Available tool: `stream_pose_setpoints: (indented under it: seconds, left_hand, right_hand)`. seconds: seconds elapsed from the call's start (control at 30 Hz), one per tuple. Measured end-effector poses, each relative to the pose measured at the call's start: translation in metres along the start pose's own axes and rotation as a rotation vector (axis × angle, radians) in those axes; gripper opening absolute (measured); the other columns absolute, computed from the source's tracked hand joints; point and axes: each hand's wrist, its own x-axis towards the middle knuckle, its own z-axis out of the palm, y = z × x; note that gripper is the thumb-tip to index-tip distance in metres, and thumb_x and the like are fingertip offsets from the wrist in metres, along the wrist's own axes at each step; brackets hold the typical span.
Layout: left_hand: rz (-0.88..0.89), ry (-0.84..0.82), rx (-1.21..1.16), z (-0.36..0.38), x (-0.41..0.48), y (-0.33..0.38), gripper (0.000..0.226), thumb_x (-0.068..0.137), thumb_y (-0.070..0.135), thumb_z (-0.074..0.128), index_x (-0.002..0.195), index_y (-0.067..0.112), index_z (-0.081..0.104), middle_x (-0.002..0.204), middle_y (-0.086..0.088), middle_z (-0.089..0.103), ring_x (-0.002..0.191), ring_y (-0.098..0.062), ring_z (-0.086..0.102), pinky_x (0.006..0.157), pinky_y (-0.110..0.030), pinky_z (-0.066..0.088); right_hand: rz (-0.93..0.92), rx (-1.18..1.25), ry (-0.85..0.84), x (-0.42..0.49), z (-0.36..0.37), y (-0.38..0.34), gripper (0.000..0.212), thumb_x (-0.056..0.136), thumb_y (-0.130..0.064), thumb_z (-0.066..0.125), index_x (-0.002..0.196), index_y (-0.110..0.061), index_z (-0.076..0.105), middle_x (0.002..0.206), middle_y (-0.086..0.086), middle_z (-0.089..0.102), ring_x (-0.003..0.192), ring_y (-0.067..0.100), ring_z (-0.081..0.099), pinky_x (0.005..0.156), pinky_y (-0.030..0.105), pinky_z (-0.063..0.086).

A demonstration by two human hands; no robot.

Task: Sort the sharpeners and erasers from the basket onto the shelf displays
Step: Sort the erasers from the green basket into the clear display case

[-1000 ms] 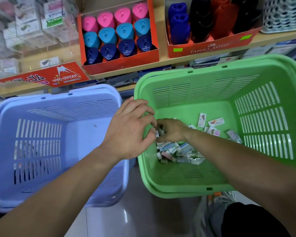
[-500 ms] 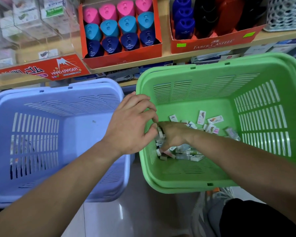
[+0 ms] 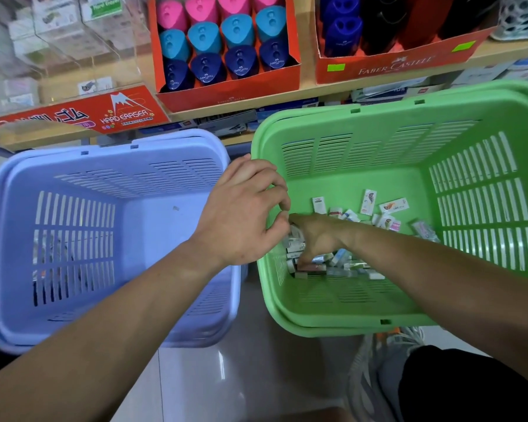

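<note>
Green basket [image 3: 409, 108] holds the erasers [image 3: 342, 263], heaped by its left wall. Right hand [image 3: 317, 239] digs in, grip curled on some (gathering step). Left hand [image 3: 241, 217] hovers at the basket's left rim, fingers curled, and I cannot tell what its grip holds. Next, I judge: lift the handful to the shelf [image 3: 317, 86] above the basket.

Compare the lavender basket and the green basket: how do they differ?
Colour: the lavender basket is pale purple, the green basket bright green. Contents: the green basket holds a pile of wrapped erasers; none show in the lavender one. The right hand reaches into the green basket only. Both are slotted plastic baskets, side by side.
</note>
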Motion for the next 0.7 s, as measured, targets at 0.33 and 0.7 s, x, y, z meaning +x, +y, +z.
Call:
stream_pose_setpoints:
  seconds: [0.33,0.7]
  left_hand:
    - [0.007,0.021,0.005,-0.0011,-0.0003,0.0009,0.024,0.083,0.033,0.056,0.087,0.020,0.076,0.102,0.006,0.067,0.115,-0.024,0.054,0.113,-0.038,0.027]
    - [0.011,0.034,-0.009,0.0014,-0.0005,0.0004,0.024,0.083,0.034,0.056,0.086,0.020,0.076,0.100,0.006,0.067,0.112,-0.025,0.055,0.111,-0.043,0.031]
  right_hand:
    - [-0.017,0.066,-0.048,-0.0035,-0.0011,0.0037,0.118,0.067,-0.033,0.093,0.157,-0.026,0.018,0.156,0.003,0.041,0.137,0.025,0.045,0.112,0.040,0.041]
    - [-0.017,0.240,0.038,-0.0060,0.0037,0.0097,0.109,0.070,-0.016,0.091,0.156,-0.022,0.026,0.158,0.002,0.038,0.142,0.026,0.040,0.118,0.040,0.034]
